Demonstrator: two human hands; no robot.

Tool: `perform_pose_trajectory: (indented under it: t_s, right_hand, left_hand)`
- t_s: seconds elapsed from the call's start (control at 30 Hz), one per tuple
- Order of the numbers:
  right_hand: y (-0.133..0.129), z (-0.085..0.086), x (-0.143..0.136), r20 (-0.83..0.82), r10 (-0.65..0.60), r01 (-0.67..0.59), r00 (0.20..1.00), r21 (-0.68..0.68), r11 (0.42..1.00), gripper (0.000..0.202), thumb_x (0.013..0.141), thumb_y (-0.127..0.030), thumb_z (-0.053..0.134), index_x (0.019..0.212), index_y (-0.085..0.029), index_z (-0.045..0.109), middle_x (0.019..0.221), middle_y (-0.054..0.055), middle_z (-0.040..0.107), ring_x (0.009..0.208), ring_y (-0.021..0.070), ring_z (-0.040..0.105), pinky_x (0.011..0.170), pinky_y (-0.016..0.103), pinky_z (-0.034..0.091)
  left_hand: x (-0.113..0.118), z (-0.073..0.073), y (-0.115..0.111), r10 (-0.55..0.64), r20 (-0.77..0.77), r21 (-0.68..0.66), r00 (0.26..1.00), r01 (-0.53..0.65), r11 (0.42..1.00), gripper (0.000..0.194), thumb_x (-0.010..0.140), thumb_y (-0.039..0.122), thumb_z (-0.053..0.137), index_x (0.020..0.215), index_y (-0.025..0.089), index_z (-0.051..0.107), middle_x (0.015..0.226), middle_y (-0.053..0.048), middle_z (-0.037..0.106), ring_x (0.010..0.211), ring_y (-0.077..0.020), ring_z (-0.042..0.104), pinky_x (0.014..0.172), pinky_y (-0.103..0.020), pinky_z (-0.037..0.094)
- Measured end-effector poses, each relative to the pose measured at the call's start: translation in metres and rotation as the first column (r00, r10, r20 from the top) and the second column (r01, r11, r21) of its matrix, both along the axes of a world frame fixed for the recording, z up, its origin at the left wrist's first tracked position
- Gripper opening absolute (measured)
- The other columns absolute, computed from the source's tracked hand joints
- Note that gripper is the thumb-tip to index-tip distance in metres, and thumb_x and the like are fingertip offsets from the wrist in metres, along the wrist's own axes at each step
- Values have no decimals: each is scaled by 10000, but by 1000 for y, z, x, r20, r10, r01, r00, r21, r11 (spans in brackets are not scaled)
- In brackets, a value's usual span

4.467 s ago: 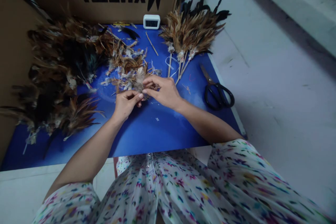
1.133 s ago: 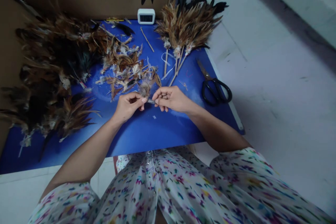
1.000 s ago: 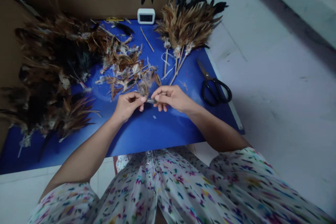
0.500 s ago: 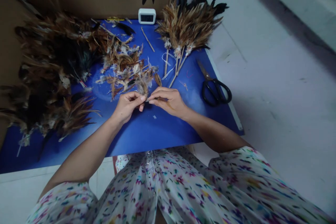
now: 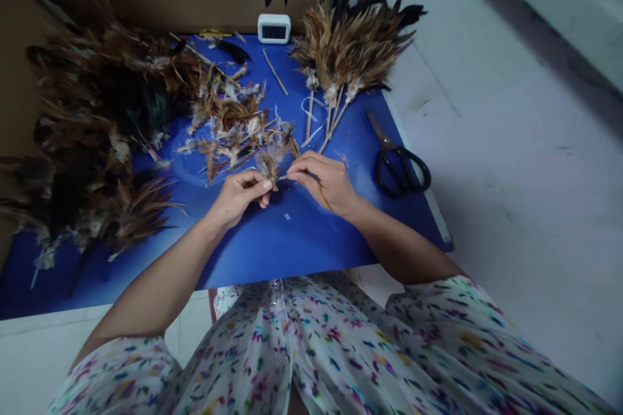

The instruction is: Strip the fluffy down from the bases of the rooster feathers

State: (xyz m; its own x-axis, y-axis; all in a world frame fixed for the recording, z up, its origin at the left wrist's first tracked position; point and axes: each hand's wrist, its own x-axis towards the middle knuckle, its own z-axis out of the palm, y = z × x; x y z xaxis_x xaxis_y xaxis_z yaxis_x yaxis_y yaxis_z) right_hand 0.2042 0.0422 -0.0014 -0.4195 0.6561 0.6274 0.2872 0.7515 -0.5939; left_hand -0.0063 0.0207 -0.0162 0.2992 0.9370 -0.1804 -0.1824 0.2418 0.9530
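Observation:
Between finger and thumb, my left hand (image 5: 243,193) pinches a small tuft of brown and grey feathers (image 5: 268,165), fluffy end pointing away from me. Just to its right, my right hand (image 5: 325,181) is closed on a thin brown feather (image 5: 323,197), whose tip shows below the palm. The right fingertips are slightly apart from the tuft. Beyond both hands lies a heap of loose feather scraps (image 5: 233,120) on the blue tabletop (image 5: 272,240).
Large brown and black feather bundles (image 5: 107,104) cover the left side. Feather bunches on sticks (image 5: 353,39) lie at the back right, near black-handled scissors (image 5: 400,165). A small white digital clock (image 5: 274,28) stands before a cardboard box (image 5: 195,6). A loose stick (image 5: 275,71) lies nearby.
My right hand has drawn a little to the right, away from my left hand. The left hand stays nearly in place with the tuft.

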Motion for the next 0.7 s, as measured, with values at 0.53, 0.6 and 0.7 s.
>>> perform_pose_trajectory:
  t_s: [0.53,0.6,0.7]
  right_hand:
    - [0,0,3,92,135,-133,987,-20,991,124,982,-246,548,916,-178,628,824,25,630,738,115,600,680,248,491]
    - [0,0,3,113,149,-148,982,-24,989,133,983,-248,546,905,-178,628,817,26,626,733,116,594,676,247,487]
    - [0,0,3,139,159,-158,977,-18,987,158,988,-262,538,885,-180,624,801,23,617,718,113,581,660,240,479]
  left_hand:
    - [1,4,0,-114,-102,9,988,115,993,376,662,476,849,680,124,717,554,-28,644,479,-78,564,490,-191,498]
    - [1,3,0,-125,-114,15,986,127,992,385,661,487,846,676,125,716,538,-26,631,477,-80,559,491,-193,496]
    - [1,2,0,-144,-148,29,978,150,988,382,677,485,835,663,125,709,534,-27,628,476,-78,555,497,-190,489]
